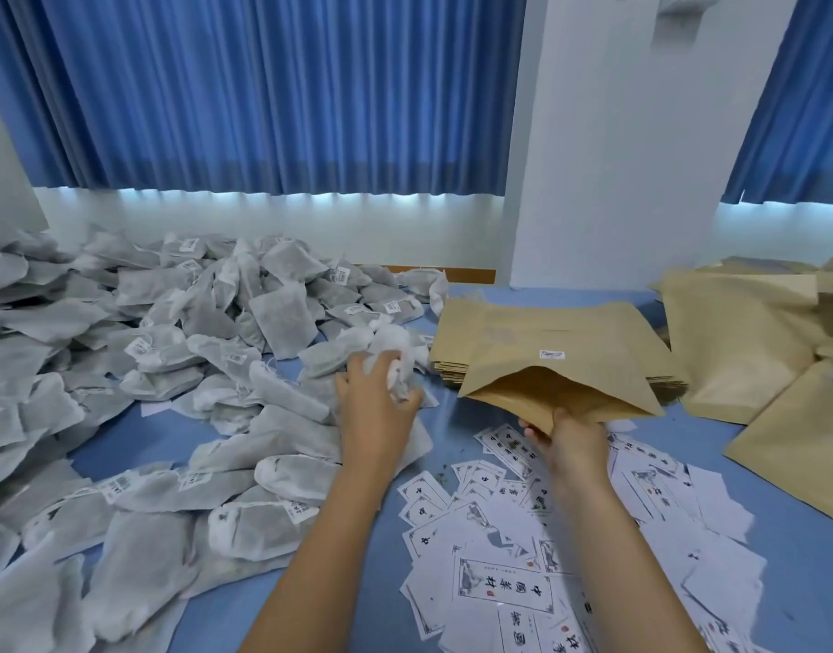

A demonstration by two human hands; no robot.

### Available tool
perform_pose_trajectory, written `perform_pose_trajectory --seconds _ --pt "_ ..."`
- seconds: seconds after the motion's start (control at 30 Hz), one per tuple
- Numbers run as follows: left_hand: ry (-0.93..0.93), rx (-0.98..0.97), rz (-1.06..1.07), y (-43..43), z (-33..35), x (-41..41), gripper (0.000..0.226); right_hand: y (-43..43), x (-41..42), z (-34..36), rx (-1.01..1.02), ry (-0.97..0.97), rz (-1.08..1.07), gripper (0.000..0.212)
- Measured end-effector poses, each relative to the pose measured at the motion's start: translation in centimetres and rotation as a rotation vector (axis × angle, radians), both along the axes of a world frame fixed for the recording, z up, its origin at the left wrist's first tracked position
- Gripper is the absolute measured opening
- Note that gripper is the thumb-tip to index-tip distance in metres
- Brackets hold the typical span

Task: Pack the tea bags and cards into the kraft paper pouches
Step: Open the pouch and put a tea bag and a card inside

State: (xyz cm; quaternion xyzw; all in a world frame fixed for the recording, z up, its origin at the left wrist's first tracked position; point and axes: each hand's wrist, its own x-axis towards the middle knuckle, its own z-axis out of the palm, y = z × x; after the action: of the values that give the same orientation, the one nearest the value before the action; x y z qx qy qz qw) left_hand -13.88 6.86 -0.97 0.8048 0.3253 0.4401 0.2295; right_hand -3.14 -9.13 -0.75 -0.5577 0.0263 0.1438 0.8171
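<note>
kraft pouch (560, 398) held open by right hand (575, 440), left hand (376, 407) gripping tea bag (400, 374).

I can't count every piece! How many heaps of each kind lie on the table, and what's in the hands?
Tea bag heap: 1
Card heap: 1
Pouch heaps: 2, neat stack, loose pile
Open pouch in right hand: 1
Tea bag bunch in left hand: 1
Total: 6

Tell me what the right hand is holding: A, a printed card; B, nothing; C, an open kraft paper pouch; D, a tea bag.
C: the right hand pinches the near lip of the kraft paper pouch, whose mouth gapes open, while the left hand grips tea bags.
</note>
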Motion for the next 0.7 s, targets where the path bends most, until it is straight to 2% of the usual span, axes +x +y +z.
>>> perform_pose_trajectory --seconds 0.03,0.07,0.1,0.17,0.23,0.3,0.37,0.5,0.6,0.7 --pt "-0.158 -0.072 -0.079 0.0 0.4 -0.1 0.04 0.0 0.1 -0.1 0.009 0.004 0.007 0.026" --pt "-0.229 -0.109 -0.161 -0.1 0.6 -0.2 0.041 0.0 0.1 -0.2 0.016 0.0 0.013 0.025" --pt "-0.173 -0.069 -0.223 -0.2 0.6 -0.3 0.042 0.0 0.1 -0.2 0.021 -0.008 0.016 0.024" --pt "0.241 0.139 -0.218 -0.5 -0.4 -0.1 0.047 0.0 0.1 -0.2 0.022 -0.016 0.023 0.023" --pt "0.616 0.113 -0.18 -1.1 -2.1 0.3 0.06 -0.1 0.1 -0.2 0.023 -0.017 0.03 0.025" --pt "0.771 0.028 -0.079 -2.1 -3.2 0.9 0.064 -0.3 0.2 -0.2 0.026 -0.007 0.027 0.025" --pt "0.809 0.064 0.045 -3.0 -3.2 1.3 0.056 -0.4 0.3 -0.2 0.028 0.006 0.026 0.026" --pt "0.667 0.187 0.083 -2.8 -2.6 1.3 0.041 -0.6 0.4 0.4 0.075 0.016 0.026 0.026" --pt "0.372 0.241 0.081 -2.9 -0.8 0.5 0.042 -1.1 0.8 0.6 0.113 0.026 0.03 0.024" --pt "0.008 0.492 -0.042 -4.3 0.3 0.1 0.041 -1.5 1.7 0.8 0.104 0.009 0.022 0.022"
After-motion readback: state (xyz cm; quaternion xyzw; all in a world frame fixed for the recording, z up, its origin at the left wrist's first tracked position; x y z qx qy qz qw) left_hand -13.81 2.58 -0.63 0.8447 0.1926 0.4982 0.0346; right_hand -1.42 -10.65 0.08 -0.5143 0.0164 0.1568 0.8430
